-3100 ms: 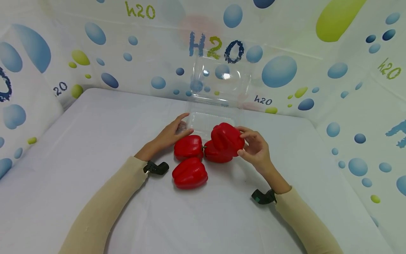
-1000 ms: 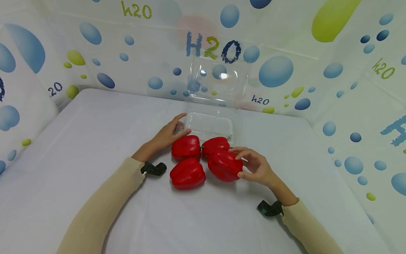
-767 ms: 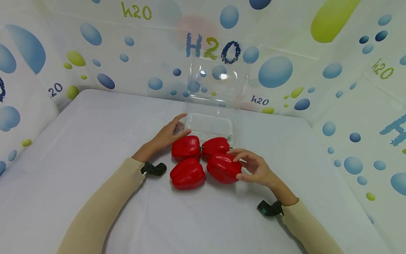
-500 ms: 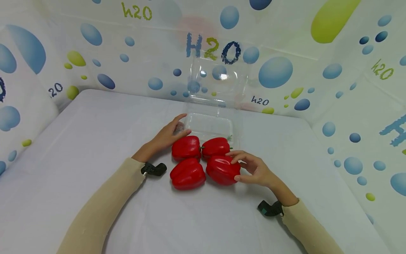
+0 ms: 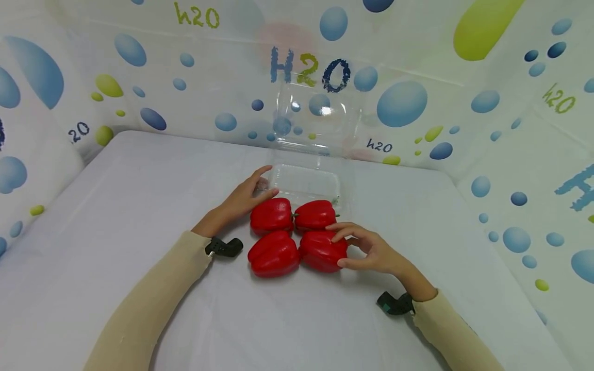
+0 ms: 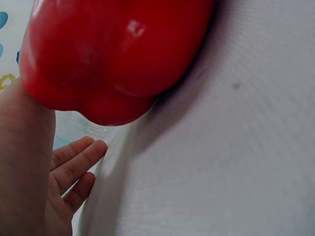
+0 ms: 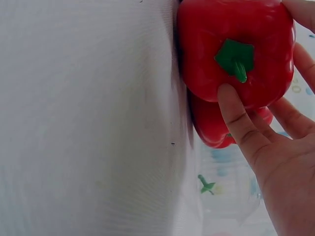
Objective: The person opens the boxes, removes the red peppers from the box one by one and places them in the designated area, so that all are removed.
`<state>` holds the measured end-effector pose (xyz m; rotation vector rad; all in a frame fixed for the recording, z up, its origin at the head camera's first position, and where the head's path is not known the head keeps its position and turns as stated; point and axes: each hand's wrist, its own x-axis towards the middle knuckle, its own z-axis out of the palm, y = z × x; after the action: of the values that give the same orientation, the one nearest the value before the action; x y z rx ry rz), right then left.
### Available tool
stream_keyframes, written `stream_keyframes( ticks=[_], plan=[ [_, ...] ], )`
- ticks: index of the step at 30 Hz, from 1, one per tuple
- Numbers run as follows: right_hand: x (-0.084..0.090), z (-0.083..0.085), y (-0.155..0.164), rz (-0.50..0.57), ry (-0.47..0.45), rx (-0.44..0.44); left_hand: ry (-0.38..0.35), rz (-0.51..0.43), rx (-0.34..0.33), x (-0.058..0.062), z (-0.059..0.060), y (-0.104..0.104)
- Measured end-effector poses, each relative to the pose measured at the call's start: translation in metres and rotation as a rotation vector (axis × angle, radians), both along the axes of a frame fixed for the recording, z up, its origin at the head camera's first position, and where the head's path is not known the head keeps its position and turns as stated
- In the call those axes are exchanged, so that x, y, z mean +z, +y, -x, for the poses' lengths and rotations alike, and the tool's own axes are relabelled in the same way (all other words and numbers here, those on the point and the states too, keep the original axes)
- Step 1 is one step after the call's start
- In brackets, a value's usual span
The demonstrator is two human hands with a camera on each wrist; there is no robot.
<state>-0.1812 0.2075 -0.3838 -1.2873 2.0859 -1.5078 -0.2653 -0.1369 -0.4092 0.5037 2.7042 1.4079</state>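
In the head view, four-lobed red bell peppers stand in two rows of two. My right hand (image 5: 371,252) holds the front right bell pepper (image 5: 320,252), fingers over its top and thumb at its near side. The right wrist view shows its green stem (image 7: 236,60) facing the thumb. Left of it lies the front left bell pepper (image 5: 273,255); behind are the back left bell pepper (image 5: 271,215) and the back right bell pepper (image 5: 314,214). My left hand (image 5: 243,198) rests at the left side of a clear plastic clamshell container (image 5: 303,180), fingers extended.
The container's clear lid (image 5: 320,116) stands raised at the back against the patterned backdrop (image 5: 185,113). A loose green stem (image 7: 206,185) shows by the container in the right wrist view. White cloth (image 5: 278,319) covers the table.
My right hand has brought the held bell pepper from above the back right one toward me and down, then left beside the front left one. My left hand has stayed at the container.
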Motion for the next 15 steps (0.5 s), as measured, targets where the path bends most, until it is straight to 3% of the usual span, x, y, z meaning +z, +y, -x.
stream_keyframes(
  ticks=[15],
  plan=[
    [0.0029, -0.0025, -0.0015, -0.042, 0.058, -0.016, 0.003, -0.005, 0.001, -0.0014, 0.0007, -0.0013]
  ],
)
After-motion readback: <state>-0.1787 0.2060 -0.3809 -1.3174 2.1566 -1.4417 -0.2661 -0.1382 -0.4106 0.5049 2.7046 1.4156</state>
